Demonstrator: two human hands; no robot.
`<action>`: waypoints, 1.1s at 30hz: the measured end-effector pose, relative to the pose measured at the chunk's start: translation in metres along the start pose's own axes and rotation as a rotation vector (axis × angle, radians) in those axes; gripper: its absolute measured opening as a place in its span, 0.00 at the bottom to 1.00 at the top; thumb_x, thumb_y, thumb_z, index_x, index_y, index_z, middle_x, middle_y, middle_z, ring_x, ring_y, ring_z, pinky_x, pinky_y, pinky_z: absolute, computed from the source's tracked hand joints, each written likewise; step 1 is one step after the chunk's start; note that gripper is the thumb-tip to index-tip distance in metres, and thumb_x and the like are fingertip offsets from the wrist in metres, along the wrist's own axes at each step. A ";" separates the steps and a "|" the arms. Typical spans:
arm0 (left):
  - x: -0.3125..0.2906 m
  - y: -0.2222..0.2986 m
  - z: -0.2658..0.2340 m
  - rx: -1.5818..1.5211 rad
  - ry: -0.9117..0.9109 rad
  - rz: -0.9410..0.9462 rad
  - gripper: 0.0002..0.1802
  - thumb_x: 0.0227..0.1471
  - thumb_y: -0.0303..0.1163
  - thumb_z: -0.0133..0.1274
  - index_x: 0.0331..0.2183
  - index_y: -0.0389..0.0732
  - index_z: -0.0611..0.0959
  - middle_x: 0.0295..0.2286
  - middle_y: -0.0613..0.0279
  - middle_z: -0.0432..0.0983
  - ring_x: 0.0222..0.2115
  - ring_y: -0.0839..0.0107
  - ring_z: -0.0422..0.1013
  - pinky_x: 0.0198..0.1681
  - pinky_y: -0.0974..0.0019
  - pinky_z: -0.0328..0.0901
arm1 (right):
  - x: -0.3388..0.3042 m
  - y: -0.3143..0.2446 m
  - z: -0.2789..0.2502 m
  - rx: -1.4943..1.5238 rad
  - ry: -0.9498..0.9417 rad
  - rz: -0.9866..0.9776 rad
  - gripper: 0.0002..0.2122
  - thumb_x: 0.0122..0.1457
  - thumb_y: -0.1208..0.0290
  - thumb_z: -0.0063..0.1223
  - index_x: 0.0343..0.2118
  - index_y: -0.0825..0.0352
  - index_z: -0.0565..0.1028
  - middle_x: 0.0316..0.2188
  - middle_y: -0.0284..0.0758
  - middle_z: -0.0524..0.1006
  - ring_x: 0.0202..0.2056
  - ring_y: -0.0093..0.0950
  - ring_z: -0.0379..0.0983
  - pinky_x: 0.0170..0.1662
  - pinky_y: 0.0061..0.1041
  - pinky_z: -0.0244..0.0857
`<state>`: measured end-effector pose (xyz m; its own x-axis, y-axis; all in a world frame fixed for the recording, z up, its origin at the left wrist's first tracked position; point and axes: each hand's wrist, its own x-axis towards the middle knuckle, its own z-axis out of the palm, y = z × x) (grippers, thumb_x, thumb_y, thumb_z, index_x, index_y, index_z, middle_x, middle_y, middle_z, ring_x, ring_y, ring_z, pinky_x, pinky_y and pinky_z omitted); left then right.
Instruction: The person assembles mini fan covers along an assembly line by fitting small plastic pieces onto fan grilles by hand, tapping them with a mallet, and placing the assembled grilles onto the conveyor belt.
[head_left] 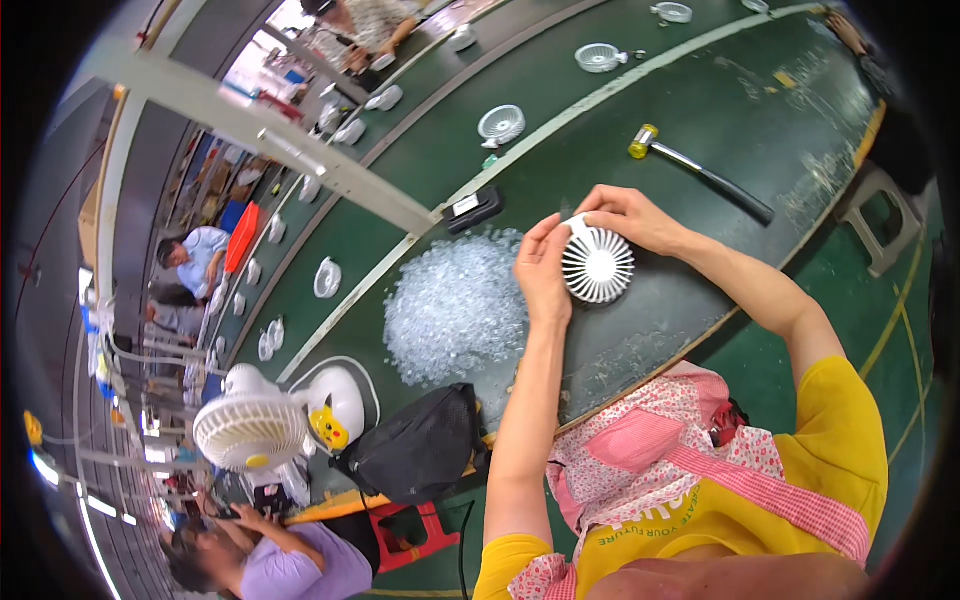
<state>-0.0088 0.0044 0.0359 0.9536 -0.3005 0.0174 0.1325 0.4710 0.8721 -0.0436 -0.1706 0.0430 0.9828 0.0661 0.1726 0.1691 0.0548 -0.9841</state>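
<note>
A small white handheld fan head with a round slatted grille sits between my hands, above the near part of the dark worktable. My left hand closes on its left side, fingertips near the upper edge. From the right, my right hand grips the white neck piece at its top. Whatever the fingertips press on there is partly hidden. A heap of small clear plastic pieces spreads just left of my left hand.
Beyond my right hand lies a hammer with a yellow head. A black case rests behind the heap. At the left stand a white desk fan and a black bag. Farther off, a green conveyor carries white fan parts; co-workers sit around.
</note>
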 end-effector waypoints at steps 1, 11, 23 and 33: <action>0.000 0.002 -0.004 0.050 -0.006 0.025 0.11 0.54 0.22 0.56 0.42 0.32 0.80 0.34 0.60 0.79 0.33 0.78 0.74 0.38 0.76 0.68 | 0.001 -0.002 0.003 0.013 -0.009 0.002 0.08 0.63 0.69 0.52 0.40 0.69 0.74 0.33 0.29 0.77 0.36 0.16 0.72 0.40 0.17 0.67; -0.003 0.009 -0.004 0.434 -0.251 0.352 0.08 0.47 0.15 0.59 0.33 0.34 0.84 0.31 0.61 0.78 0.33 0.77 0.72 0.40 0.75 0.66 | 0.002 0.011 -0.015 0.555 -0.254 0.305 0.08 0.60 0.68 0.56 0.37 0.68 0.76 0.33 0.30 0.79 0.32 0.16 0.76 0.36 0.16 0.72; -0.007 0.008 0.000 0.137 -0.271 0.039 0.21 0.63 0.38 0.48 0.51 0.33 0.76 0.42 0.61 0.76 0.43 0.78 0.70 0.49 0.72 0.63 | -0.011 -0.015 0.000 -0.213 0.159 -0.346 0.08 0.61 0.73 0.53 0.40 0.72 0.74 0.33 0.36 0.79 0.37 0.22 0.75 0.41 0.23 0.69; -0.005 0.003 -0.002 0.177 -0.159 0.131 0.10 0.55 0.24 0.56 0.42 0.36 0.80 0.37 0.66 0.77 0.38 0.79 0.71 0.45 0.74 0.64 | -0.012 -0.022 -0.001 -0.542 0.165 -0.603 0.05 0.55 0.77 0.57 0.34 0.67 0.73 0.37 0.34 0.75 0.41 0.32 0.71 0.46 0.31 0.63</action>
<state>-0.0127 0.0092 0.0377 0.9033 -0.3793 0.2003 -0.0521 0.3665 0.9289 -0.0593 -0.1739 0.0620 0.7031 0.0295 0.7104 0.6417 -0.4568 -0.6161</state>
